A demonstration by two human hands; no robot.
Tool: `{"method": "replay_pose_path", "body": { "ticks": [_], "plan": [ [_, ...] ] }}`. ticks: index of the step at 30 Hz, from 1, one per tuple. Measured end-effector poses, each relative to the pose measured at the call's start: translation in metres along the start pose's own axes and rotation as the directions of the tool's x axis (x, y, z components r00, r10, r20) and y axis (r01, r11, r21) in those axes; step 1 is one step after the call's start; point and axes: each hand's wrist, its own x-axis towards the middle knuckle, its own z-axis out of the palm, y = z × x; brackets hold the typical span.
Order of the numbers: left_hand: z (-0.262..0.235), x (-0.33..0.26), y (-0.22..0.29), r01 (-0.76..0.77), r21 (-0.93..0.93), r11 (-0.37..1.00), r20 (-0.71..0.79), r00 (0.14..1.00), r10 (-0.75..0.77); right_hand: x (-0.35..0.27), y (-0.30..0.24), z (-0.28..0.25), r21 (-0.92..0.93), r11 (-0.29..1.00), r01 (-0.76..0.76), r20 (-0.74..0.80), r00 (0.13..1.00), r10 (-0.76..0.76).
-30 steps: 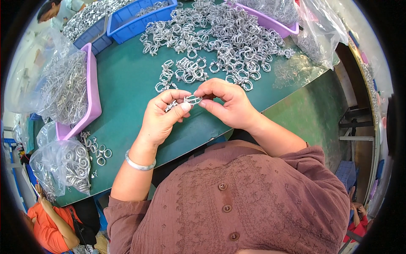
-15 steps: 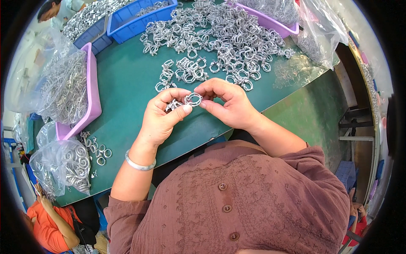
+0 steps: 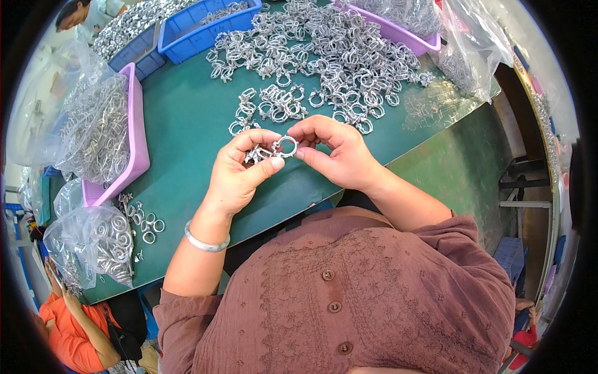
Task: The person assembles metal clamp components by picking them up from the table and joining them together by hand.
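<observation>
In front of my chest, above the table's near edge, both hands meet at a small silver metal ring [image 3: 288, 146] with a knobbed fitting on its left side. My left hand [image 3: 240, 165] is closed, pinching that fitting side between thumb and index finger. More silver metal pieces [image 3: 254, 155] are tucked in its curled fingers, their exact shape partly hidden. On the other side, my right hand [image 3: 333, 149] has thumb and fingertips closed at the ring's right edge. Just beyond lies a small cluster of similar rings [image 3: 280, 103] on the green tabletop [image 3: 180, 124].
A large heap of rings [image 3: 336, 53] covers the far table. Blue bins [image 3: 180, 43] stand behind it; purple trays [image 3: 138, 137] with bagged metal parts flank it. At left lie a bag of spiral parts [image 3: 112, 243] and loose rings [image 3: 149, 227]. Someone in orange [image 3: 78, 336] sits lower left.
The ring has turned between my fingers, so its round opening now faces up more fully. My hands have barely shifted. The person in orange has moved their hands slightly.
</observation>
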Motion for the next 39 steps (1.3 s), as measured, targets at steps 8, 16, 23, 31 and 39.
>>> {"method": "replay_pose_path", "body": {
  "ticks": [8,16,23,31,39],
  "plan": [
    [-0.007,0.004,-0.003,0.09,-0.223,0.971,0.061,0.995,-0.078,0.006,0.0,0.001,-0.13,0.98,0.15,0.002,0.988,-0.151],
    [-0.016,0.005,0.004,0.039,-0.559,0.829,0.039,0.999,-0.021,-0.006,0.005,0.005,-0.267,0.941,0.21,-0.015,0.975,-0.222],
    [-0.035,-0.002,0.088,-0.283,-0.006,0.959,-0.162,0.947,0.278,-0.008,0.01,0.005,-0.229,0.943,0.24,-0.016,0.968,-0.25],
    [-0.111,-0.004,0.241,0.044,0.999,0.024,-0.041,0.448,0.893,-0.008,0.009,0.004,-0.243,0.931,0.271,-0.01,0.959,-0.282],
    [-0.115,-0.008,0.224,0.315,0.854,-0.415,0.216,0.51,0.832,-0.006,0.012,0.001,-0.222,0.948,0.226,-0.001,0.973,-0.232]
  ]
}}
